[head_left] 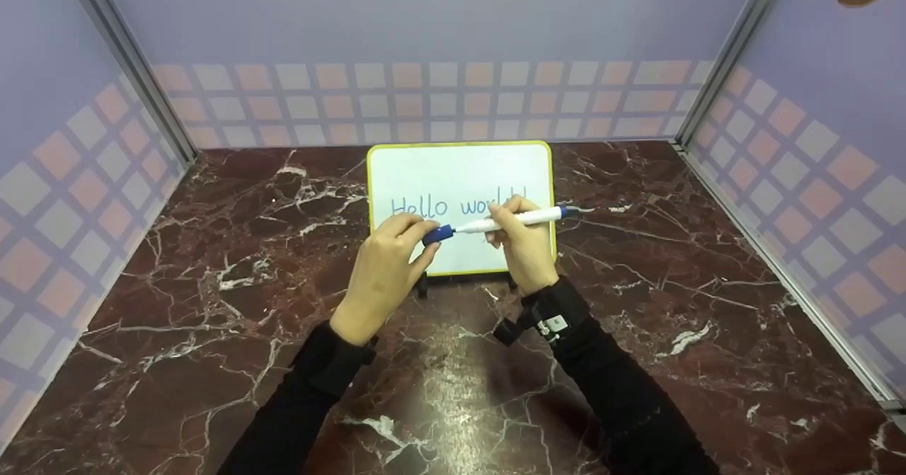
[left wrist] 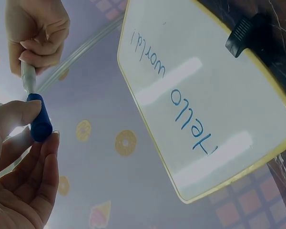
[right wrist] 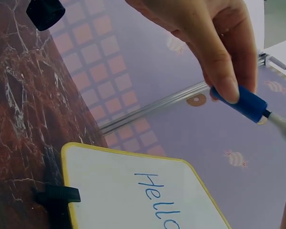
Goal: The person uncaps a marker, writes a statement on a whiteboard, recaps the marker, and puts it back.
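My left hand (head_left: 382, 270) pinches a blue marker cap (head_left: 439, 234) between thumb and fingers. My right hand (head_left: 525, 248) grips a white marker (head_left: 543, 216) with a blue end, its tip pointing left at the cap's mouth. In the right wrist view, the cap (right wrist: 248, 104) meets the marker's dark tip, and part of that tip shows between cap and white barrel. Behind both hands stands a yellow-rimmed whiteboard (head_left: 460, 167) with "Hello world!" in blue; the right hand covers part of the writing in the head view.
Black supports (left wrist: 248, 34) hold the board's lower edge on a dark red marbled tabletop (head_left: 283, 305). Lilac panels with pink and white squares (head_left: 442, 103) enclose the back and both sides, joined by metal corner posts (head_left: 736, 43).
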Demonstrator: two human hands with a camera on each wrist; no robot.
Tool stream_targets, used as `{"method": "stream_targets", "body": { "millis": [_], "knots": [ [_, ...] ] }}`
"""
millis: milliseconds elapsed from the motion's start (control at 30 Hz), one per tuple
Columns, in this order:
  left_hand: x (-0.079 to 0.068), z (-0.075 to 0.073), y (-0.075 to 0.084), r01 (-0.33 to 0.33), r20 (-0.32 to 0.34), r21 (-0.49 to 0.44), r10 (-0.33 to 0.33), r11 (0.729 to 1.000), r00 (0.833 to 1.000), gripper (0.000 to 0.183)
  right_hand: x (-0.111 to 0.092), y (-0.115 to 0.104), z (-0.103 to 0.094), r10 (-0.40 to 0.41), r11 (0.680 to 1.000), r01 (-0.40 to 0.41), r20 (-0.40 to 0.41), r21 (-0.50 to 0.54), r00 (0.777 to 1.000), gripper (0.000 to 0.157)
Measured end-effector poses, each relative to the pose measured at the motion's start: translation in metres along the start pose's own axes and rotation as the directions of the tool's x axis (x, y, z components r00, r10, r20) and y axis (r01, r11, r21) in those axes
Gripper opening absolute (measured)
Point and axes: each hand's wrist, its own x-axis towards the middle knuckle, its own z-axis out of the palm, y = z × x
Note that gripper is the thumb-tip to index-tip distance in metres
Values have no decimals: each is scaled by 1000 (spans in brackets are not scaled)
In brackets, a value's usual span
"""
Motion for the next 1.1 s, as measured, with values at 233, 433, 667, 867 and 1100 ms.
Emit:
{"method": "stream_targets", "body": {
  "millis": [233, 433, 667, 867, 1100],
  "knots": [
    [-1, 3, 3, -15, 5, 15, 15, 1000, 1000, 19, -4, 4, 4, 3, 1000, -2, 49, -24, 999, 35],
    [-1, 4, 5, -26, -1, 14, 26, 1000, 1000, 20, -6, 5, 6, 0, 1000, 2, 62, -31, 998, 35],
    [-1, 7, 5, -65, 2, -7, 65, 998, 998, 21, -8, 6, 9, 7, 1000, -5, 73, -24, 997, 34],
    [-1, 10, 0, -63, 33, -52, 64, 997, 997, 21, -8, 10, 8, -13, 1000, 15, 92, -22, 996, 33],
    [-1, 8, -5, -31, 47, -155, 39, 987, 998, 22, -8, 18, 8, -106, 994, 110, 170, -13, 980, 32]
  ]
}}
